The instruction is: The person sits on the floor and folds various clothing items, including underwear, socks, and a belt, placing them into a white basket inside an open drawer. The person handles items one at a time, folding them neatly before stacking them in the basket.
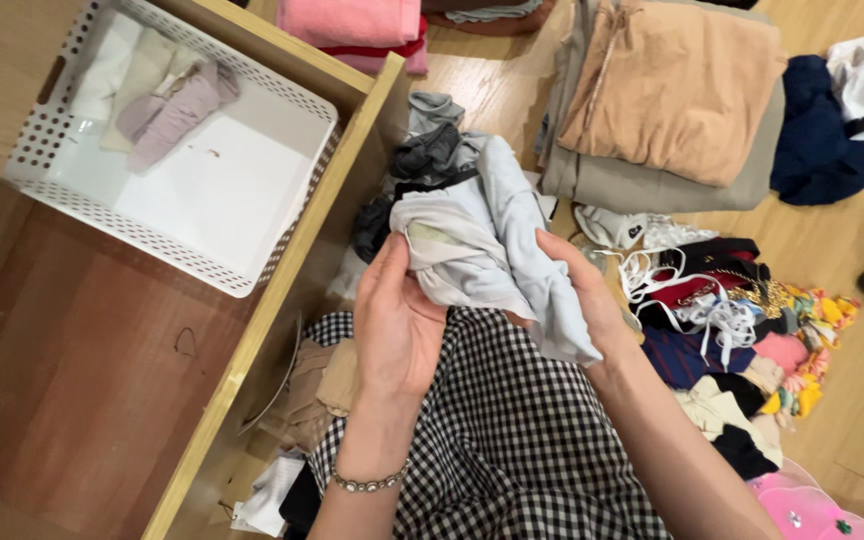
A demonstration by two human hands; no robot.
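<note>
Pale grey-blue knit fabric makes up the garment [492,240] held in front of the person, above a lap covered by a black-and-white checked skirt [512,430].

Head view, hands. The left hand [397,325] cups the bunched end of the garment from below, fingers [392,262] curled up around a rolled cream-and-grey fold. The right hand [577,285] closes on the long trailing end, thumb on top, with the cloth running out under the palm toward the lap. Both hands are clenched on the same piece; neither is released. A beaded bracelet [370,483] sits on the left wrist.

Head view, handling. The garment appears light, thin and fully limp (it sags wherever it is unsupported). It is judged non-fragile and not slippery, but it will unroll if only one end is held. Best hold: pinch a folded edge or seam with one hand and support the bundle from beneath with the other.

Head view, surroundings. To the left is an open wooden drawer [102,380] holding a white perforated basket [167,240] with a few rolled pale items [157,95] at its far end. On the wooden floor [852,400] lie a folded beige-and-tan stack [672,100], a pink folded piece [352,25], a navy garment [817,140] and a mixed heap of small colourful clothes [732,330], just beside the right forearm.
</note>
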